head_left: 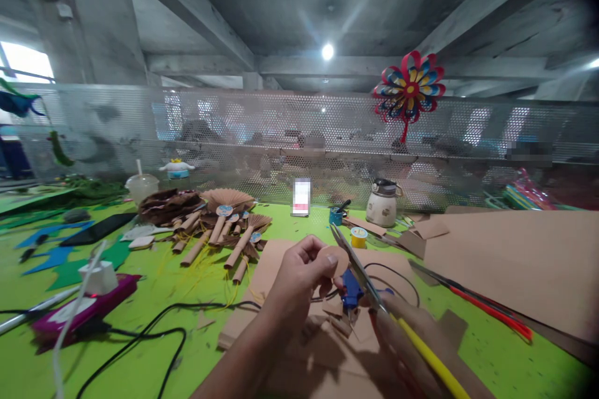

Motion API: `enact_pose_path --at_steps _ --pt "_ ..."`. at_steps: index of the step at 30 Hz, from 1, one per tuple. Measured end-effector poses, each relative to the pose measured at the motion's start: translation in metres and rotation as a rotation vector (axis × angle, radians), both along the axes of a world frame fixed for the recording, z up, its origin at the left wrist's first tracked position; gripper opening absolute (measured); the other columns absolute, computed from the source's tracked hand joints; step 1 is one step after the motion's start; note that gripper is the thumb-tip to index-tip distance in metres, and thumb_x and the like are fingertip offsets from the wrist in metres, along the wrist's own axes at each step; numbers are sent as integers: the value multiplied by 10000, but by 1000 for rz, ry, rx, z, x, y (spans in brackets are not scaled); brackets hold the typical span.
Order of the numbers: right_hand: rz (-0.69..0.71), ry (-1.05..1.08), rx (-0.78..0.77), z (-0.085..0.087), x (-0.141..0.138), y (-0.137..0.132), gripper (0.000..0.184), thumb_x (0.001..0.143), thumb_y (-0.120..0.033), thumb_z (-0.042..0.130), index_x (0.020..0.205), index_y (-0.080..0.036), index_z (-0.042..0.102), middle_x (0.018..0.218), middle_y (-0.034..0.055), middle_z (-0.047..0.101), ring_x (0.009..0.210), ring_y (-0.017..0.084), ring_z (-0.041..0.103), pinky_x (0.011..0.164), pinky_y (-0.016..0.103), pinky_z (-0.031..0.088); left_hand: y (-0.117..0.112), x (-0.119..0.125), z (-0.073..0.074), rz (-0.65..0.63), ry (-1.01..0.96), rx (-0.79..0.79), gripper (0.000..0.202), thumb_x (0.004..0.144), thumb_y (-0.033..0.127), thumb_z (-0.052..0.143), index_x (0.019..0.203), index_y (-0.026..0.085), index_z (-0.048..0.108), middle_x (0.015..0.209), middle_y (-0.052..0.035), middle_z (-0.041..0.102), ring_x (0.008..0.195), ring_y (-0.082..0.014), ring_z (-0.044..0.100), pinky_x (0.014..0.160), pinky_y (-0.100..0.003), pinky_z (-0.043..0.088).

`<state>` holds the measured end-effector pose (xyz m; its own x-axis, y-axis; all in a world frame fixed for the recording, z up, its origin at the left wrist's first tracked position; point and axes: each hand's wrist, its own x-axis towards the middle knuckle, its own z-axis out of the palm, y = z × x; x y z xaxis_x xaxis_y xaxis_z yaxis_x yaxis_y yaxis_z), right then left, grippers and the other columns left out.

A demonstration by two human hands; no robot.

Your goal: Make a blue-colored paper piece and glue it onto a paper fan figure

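Paper piece (340, 258) sits pinched between closed left fingers (324, 265); right fingers (412, 313) grip scissors (361, 275).

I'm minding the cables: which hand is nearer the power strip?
Left. The left hand, pinching brown paper, is well to the right of the power strip. The right hand, holding scissors, is farther right still.
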<state>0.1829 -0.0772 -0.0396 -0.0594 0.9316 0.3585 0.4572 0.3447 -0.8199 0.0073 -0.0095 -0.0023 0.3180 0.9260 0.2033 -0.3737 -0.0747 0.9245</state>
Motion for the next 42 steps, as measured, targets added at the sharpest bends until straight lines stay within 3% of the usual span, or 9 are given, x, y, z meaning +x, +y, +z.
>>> enact_pose_path --at_steps 7,11,17,22,28,32,35,37,42 --pt "-129 51 11 -1 13 14 422 767 -557 623 949 -191 726 817 69 726 738 219 669 643 253 532 9 0 -4 -13 36 -23 227 682 277 737 743 140 567 602 25 517 507 -46 408 488 -192 261" --pt "-175 8 -56 1 41 27 528 750 -539 658 1120 -162 660 991 91 728 897 263 680 756 315 548 11 0 -6 -63 40 -33 207 674 249 717 676 135 545 606 22 516 503 -38 405 468 -178 252" --pt "-482 -281 -56 -15 107 52 457 775 -469 612 1111 -163 661 919 90 757 875 273 698 709 314 535 10 -1 -5 -206 55 -52 124 706 219 607 774 152 528 703 -46 621 598 -122 598 440 -183 350" --pt "-574 -446 -128 -26 143 48 304 709 -325 617 965 -207 732 882 101 759 841 301 693 648 322 491 9 0 -6 -333 83 -26 114 740 230 552 783 166 468 742 -106 676 557 -154 640 404 -198 382" --pt "-558 -604 -187 -24 149 34 268 671 -287 612 892 -206 741 802 107 745 781 308 677 644 333 453 10 1 -13 -412 128 12 187 759 241 594 831 179 432 712 -66 676 498 -97 601 404 -163 353" --pt "-565 -624 -149 -4 135 34 303 756 -339 558 908 -137 724 886 179 729 875 353 650 712 395 451 9 1 -17 -461 199 25 263 751 291 657 869 181 450 706 -65 685 527 -117 624 413 -168 351" --pt "-455 -539 -90 17 105 34 362 863 -440 475 970 -178 701 953 101 730 887 249 657 779 324 472 9 2 -19 -467 264 33 268 728 334 694 820 153 519 635 -54 666 450 -91 563 382 -168 287" --pt "-245 -333 -47 28 77 33 380 882 -475 473 934 -168 691 874 82 722 814 213 652 687 283 490 8 3 -20 -457 300 29 267 708 342 709 790 139 555 567 -24 631 397 -66 498 378 -170 253" --pt "170 3 -62 31 22 37 268 849 -406 594 842 -159 697 771 36 671 693 145 588 623 253 463 8 6 -21 -408 355 29 253 678 338 726 703 136 576 492 37 548 381 -39 412 402 -177 242"
